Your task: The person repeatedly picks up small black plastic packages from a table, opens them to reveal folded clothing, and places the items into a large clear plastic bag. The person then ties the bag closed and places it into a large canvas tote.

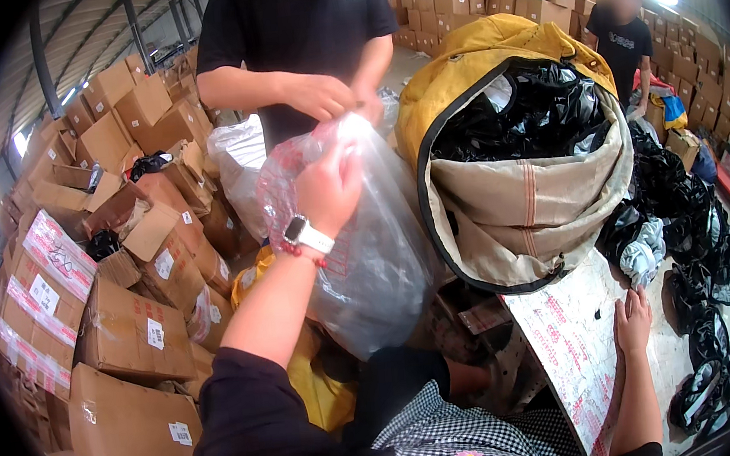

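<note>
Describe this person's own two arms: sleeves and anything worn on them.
The left arm has a plain dark sleeve, a smartwatch with a dark rounded-square face and white band, and a red bracelet beside it. The right arm shows only a dark cuff at the lower edge, with no watch or bracelet visible.

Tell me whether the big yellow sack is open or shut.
Open: the yellow sack has its wide mouth gaping, with shiny black plastic plainly visible inside.
</note>
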Tool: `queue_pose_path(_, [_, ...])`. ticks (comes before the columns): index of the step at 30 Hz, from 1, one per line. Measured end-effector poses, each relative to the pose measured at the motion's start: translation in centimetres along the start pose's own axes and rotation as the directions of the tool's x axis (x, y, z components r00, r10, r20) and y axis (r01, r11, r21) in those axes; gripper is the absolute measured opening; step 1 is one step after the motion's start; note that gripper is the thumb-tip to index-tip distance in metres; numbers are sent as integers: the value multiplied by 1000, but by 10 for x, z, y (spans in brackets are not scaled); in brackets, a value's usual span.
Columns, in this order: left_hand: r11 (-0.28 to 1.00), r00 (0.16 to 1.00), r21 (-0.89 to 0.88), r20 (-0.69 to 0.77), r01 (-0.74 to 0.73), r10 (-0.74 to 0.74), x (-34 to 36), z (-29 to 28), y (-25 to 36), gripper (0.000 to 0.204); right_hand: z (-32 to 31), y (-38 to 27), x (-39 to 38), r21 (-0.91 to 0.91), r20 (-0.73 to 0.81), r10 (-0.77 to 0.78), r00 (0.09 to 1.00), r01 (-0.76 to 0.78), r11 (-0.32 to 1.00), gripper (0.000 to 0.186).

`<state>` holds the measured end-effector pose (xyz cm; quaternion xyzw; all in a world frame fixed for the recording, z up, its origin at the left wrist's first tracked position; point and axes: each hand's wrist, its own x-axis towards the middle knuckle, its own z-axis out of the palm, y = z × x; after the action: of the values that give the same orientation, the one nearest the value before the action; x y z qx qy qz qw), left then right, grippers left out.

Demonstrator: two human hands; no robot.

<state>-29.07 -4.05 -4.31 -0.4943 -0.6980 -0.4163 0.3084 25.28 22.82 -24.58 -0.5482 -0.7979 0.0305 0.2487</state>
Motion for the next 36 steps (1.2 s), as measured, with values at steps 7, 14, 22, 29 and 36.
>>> queue_pose_path(7, [969, 993, 229, 89, -94, 76, 57, 2, -21, 16, -5, -6, -1, 17, 9, 18, 1000, -18, 1000, 46])
queue_pose_path(14, [935, 982, 300, 67, -188, 176, 71, 3, -50, 8, -1, -1, 1, -1, 4, 4, 1000, -4, 1000, 46])
queue_pose_path(22, [978, 985, 150, 114, -145, 128, 25, 9, -17, 7, 3, 8, 3, -25, 11, 3, 1000, -2, 1000, 49])
queue_pose_path(29, [973, 953, 39, 211, -229, 216, -34, -10, 12, 6, 5, 9, 6, -34, 11, -28, 1000, 28, 999, 48])
queue_pose_path(36, [968, 952, 53, 201, -246, 231, -58, -29, 16, 8, 3, 8, 5, -26, 8, -34, 999, 35, 999, 47])
